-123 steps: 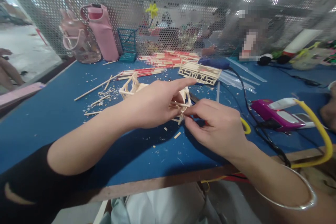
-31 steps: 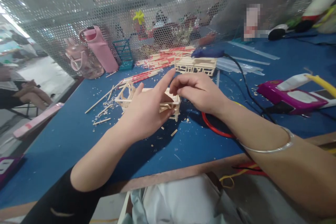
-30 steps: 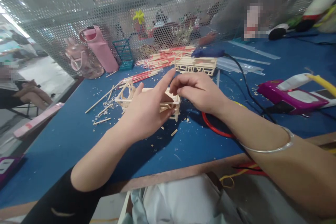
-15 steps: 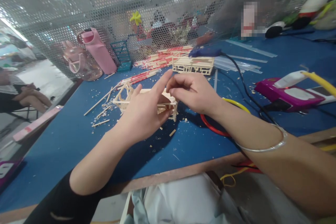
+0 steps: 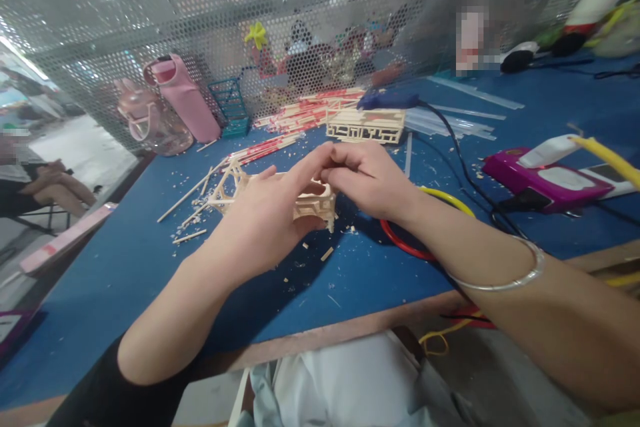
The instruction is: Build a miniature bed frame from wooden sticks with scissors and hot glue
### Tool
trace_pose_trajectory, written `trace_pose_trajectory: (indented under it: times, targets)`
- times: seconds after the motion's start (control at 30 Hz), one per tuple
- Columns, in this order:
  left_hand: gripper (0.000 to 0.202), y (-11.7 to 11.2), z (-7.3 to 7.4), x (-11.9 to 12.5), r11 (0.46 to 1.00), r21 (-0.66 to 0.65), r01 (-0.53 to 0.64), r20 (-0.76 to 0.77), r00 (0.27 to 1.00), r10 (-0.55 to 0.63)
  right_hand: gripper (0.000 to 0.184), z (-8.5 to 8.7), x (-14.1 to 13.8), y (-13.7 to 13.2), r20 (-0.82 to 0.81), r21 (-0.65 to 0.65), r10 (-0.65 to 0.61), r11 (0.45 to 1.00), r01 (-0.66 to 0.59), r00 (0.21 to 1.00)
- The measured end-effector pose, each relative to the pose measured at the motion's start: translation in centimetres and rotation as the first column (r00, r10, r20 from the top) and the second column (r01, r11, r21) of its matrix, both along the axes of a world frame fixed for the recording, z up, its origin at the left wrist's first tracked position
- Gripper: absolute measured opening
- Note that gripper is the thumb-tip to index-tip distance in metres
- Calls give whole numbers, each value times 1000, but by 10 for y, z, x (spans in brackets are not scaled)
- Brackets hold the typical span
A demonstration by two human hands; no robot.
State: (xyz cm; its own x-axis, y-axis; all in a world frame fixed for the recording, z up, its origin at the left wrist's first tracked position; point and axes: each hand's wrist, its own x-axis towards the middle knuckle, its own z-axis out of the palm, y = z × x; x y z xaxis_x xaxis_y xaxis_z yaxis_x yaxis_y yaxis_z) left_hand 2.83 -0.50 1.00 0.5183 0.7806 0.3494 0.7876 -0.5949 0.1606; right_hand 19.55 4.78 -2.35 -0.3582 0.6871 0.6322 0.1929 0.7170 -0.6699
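A small frame model made of thin wooden sticks point(image 5: 229, 185) sits on the blue table in front of me. My left hand point(image 5: 265, 213) is wrapped over its middle, thumb on the near side and fingers across the top, hiding much of it. At the model's right end, my right hand point(image 5: 367, 177) has its thumb and fingers pinched together, close against the left fingertips. Whatever lies in that pinch is hidden. Just behind the hands stands a second wooden stick frame point(image 5: 365, 130), with a dark blue glue gun point(image 5: 393, 101) resting by its top edge.
Red-and-white wrapped wooden sticks point(image 5: 305, 110) lie at the back, near clear glue sticks point(image 5: 450, 123). Offcuts point(image 5: 190, 236) litter the blue table point(image 5: 300, 300). Pink bottles point(image 5: 187, 97) stand back left; a magenta power strip point(image 5: 545, 180) and cables lie right. A mesh panel point(image 5: 200, 20) rises behind.
My left index finger, raised before, has come down to meet the right fingertips at the model's right end. The right hand has barely moved. The view has shifted slightly.
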Motion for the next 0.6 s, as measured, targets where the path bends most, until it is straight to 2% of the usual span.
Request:
trace_pose_trajectory:
  times: [0.07, 0.13, 0.17, 0.2, 0.23, 0.3, 0.33, 0.4, 0.47, 0.53, 0.6]
  targets:
    - [60, -1, 7, -9, 1000, 3, 5, 101, 995, -5, 15, 1, 2, 0, -28, 13, 11, 1000, -10, 1000]
    - [45, 4, 18, -21, 997, 65, -30, 306, 952, 9, 22, 2, 4, 1, -97, 27, -17, 999, 20, 995]
    - [39, 10, 24, -27, 989, 132, -68, 437, 899, 4, 25, 3, 5, 2, -139, 31, -46, 998, 51, 989]
    - [42, 18, 31, -32, 974, 197, -109, 569, 822, -23, 26, 3, 7, 4, -177, 34, -83, 995, 91, 981]
    - [50, 27, 37, -37, 944, 297, -146, 657, 748, -91, 24, 3, 8, 5, -205, 35, -127, 990, 137, 970]
    - [55, 45, 43, -43, 850, 452, -271, 728, 662, -177, 13, 3, 9, 9, -213, 23, -234, 970, 244, 949]
    - [49, 53, 43, -45, 839, 454, -301, 748, 640, -175, 9, 3, 9, 10, -183, 12, -289, 955, 296, 940]
    - [30, 61, 36, -46, 849, 412, -332, 753, 649, -112, 14, 2, 9, 11, -67, -11, -374, 927, 374, 925]
    - [16, 61, 22, -47, 843, 385, -375, 738, 673, -38, 22, 2, 8, 11, 62, -29, -403, 914, 405, 913]
    - [10, 58, 9, -51, 840, 373, -395, 704, 709, 21, 30, 2, 8, 9, 147, -30, -412, 907, 421, 899]
    - [9, 55, 3, -57, 843, 327, -428, 751, 659, 43, 37, 3, 9, 8, 178, -18, -438, 894, 448, 881]
